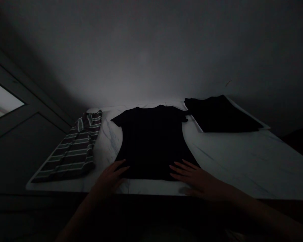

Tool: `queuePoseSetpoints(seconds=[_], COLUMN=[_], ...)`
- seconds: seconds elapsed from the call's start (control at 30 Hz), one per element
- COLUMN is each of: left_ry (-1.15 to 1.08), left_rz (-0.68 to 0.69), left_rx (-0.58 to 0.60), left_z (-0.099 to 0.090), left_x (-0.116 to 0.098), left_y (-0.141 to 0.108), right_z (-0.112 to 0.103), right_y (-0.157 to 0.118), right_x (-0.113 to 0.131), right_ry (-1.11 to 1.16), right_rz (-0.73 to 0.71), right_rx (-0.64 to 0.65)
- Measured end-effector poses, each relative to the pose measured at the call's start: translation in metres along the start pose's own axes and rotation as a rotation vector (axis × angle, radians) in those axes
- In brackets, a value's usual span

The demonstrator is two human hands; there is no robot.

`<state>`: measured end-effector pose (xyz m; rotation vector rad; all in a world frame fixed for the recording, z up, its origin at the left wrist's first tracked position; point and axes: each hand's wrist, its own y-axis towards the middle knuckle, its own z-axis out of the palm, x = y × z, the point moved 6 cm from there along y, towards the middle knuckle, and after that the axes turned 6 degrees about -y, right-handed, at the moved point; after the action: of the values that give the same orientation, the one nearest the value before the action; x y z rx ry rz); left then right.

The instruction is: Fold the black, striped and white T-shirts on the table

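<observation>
A black short-sleeved shirt (pixel 154 141) lies spread flat on the marble-patterned table (pixel 227 161), its neck towards the wall and its hem near the front edge. My left hand (pixel 109 178) rests at the lower left corner of the shirt, fingers apart and stretched over the cloth. On the lower right part of the hem lies my right hand (pixel 192 176), its fingers spread as well. Neither hand grips the fabric. The picture is dark, so folds in the black cloth cannot be made out.
A striped garment (pixel 73 148) lies folded lengthwise on the table's left side. Dark folded cloth (pixel 222 114) sits on a white flat sheet (pixel 242 109) at the back right. A pale wall (pixel 141 50) rises behind the table, and a panelled door (pixel 20 101) stands at the left.
</observation>
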<state>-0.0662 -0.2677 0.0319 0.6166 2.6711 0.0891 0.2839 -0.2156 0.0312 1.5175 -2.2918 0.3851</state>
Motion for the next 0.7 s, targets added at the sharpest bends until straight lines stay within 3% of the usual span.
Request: queuePoseSetpoints(seconds=[0.1,0.23,0.3,0.47,0.57,0.7], left_ry=[-0.006,-0.086,-0.131,-0.175,-0.15,-0.101], left_rz=[-0.213,-0.49,-0.577,-0.668,-0.748,-0.774], left_rx=[-0.179,-0.396,-0.433,-0.42,-0.395,-0.2], left_z=[-0.009,-0.011,-0.008,-0.016,-0.027,-0.025], left_x=[0.01,0.023,0.026,0.032,0.038,0.037], left_y=[-0.004,-0.005,-0.004,0.0,-0.006,-0.012], right_z=[0.004,0.001,0.001,0.007,0.004,0.008], right_y=[-0.012,-0.031,-0.04,-0.051,-0.056,-0.063], right_x=[-0.014,-0.051,-0.059,-0.062,-0.06,-0.063], right_ry=[0.033,-0.09,-0.175,-0.061,-0.04,-0.1], right_rz=[0.109,0.505,0.689,0.951,0.945,0.882], right_rx=[-0.136,-0.522,-0.632,-0.548,-0.545,-0.495])
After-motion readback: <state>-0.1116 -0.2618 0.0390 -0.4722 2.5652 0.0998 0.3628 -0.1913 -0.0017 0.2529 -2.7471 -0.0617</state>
